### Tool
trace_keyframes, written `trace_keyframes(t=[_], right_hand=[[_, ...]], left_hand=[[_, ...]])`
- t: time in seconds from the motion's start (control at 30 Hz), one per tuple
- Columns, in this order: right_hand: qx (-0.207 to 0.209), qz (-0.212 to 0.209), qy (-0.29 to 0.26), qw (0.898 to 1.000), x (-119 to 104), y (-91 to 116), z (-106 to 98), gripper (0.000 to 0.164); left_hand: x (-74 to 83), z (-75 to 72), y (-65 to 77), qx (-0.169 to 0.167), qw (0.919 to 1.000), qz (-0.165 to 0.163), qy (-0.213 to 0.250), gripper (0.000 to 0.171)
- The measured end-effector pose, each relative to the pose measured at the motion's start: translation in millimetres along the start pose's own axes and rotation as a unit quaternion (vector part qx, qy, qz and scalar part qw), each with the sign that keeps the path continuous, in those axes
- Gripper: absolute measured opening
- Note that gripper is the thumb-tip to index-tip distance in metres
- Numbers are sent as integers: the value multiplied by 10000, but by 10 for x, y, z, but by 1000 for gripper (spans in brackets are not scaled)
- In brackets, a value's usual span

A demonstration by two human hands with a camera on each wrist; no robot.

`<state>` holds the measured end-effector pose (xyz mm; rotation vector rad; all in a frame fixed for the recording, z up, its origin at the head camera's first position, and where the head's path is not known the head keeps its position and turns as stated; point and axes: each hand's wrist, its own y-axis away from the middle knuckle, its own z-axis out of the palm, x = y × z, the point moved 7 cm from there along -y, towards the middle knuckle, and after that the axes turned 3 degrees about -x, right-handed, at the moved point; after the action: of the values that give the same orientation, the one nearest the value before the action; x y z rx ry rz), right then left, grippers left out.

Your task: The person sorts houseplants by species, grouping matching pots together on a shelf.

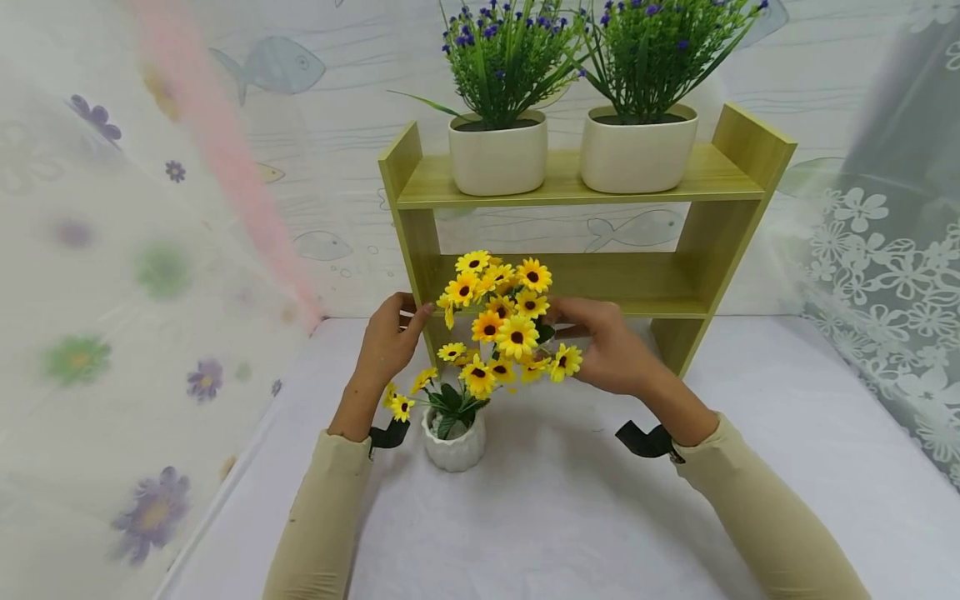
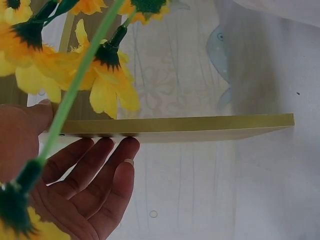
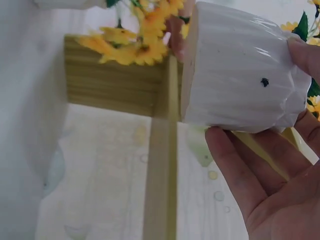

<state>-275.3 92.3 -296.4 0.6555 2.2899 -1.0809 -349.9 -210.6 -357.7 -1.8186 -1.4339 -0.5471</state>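
My right hand grips a small white ribbed flower pot, its thumb and fingers round the sides. Yellow sunflower-like blooms hide that pot in the head view, in front of the shelf's lower tier. On the left, my left hand holds the side panel of the wooden shelf, thumb on one face and fingertips on the other. A second white pot of yellow flowers stands on the table between the forearms, its blooms partly overlapping those of the held plant.
Two cream oval planters, a left one and a right one, with purple-flowered greenery stand on the top tier. The shelf rests on a white-covered table. Patterned curtains hang behind and at the sides.
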Motion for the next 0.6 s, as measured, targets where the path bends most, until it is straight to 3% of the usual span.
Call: trace_keyframes(t=[0.1, 0.23, 0.6], right_hand=[[196, -112, 24, 9997, -20, -99, -74, 40], [372, 29, 226, 9991, 21, -234, -149, 38], [758, 997, 449, 9911, 314, -485, -196, 37]], left_hand=[[-2, 2, -4, -19, 10000, 5, 17, 57], [10, -4, 2, -25, 10000, 12, 38, 57], [0, 5, 2, -16, 10000, 27, 58, 58]])
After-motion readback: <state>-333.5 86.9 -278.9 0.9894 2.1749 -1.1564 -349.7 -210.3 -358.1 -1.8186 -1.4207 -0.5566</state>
